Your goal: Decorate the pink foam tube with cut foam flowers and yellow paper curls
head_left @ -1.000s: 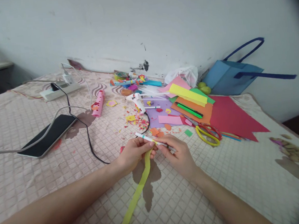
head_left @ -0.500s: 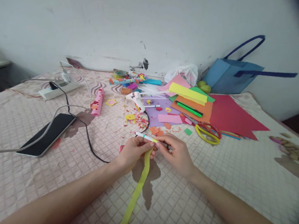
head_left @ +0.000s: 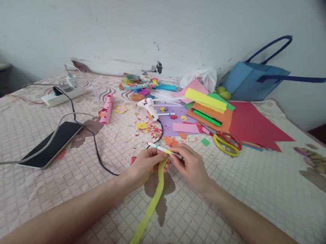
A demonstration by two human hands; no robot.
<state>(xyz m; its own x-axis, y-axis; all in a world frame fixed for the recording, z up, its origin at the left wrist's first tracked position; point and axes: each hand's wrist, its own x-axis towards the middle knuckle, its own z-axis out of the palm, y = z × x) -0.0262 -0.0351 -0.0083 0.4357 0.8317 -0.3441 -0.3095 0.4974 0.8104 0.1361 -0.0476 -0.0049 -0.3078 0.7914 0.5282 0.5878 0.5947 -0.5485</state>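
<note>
Head view, both hands pinching white pen, yellow-green strip trailing below

Between the left hand and right hand hangs a matt yellow-green paper strip, wound on a smooth white plastic pen. Beneath them lies quilted, matt cloth; beyond the right hand, glossy plastic-handled scissors.

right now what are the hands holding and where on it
Both hands, left hand and right hand, pinch the top end of a yellow-green paper strip against a white marker pen.
</note>
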